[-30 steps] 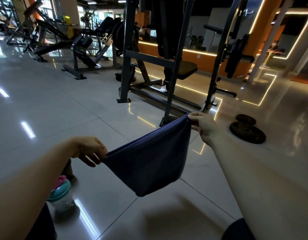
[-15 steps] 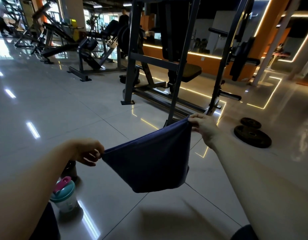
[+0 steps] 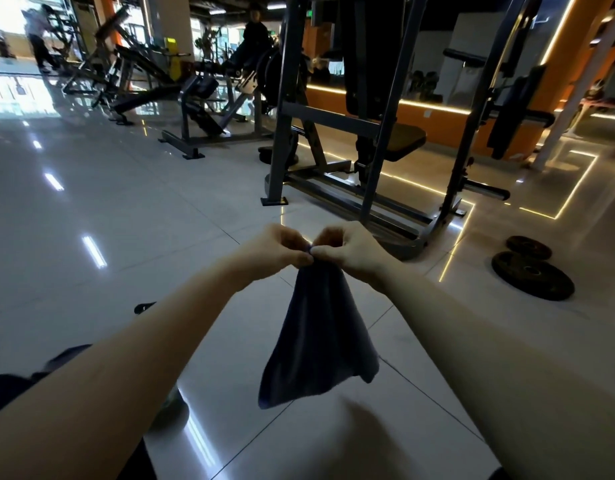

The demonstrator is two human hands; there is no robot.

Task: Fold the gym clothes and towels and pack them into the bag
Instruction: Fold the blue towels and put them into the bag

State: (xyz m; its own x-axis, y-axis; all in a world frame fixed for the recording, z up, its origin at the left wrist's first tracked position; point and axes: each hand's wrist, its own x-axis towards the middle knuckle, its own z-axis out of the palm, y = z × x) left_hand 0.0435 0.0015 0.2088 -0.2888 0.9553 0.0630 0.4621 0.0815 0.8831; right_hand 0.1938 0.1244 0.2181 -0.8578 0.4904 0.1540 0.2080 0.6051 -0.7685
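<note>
Pinching cloth [image 3: 319, 341] top corners together with left hand [image 3: 281, 251] and right hand [image 3: 351, 251], plates [image 3: 532, 275] well off at 3 o'clock.

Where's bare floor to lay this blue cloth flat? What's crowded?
Best: the tiles directly under the cloth, between the two forearms. Also the wide stretch left of the left hand, up to the bench machines. Crowded: the rack base just beyond the right hand, and the weight plates to its right. A half-hidden object sits under the left forearm.
</note>
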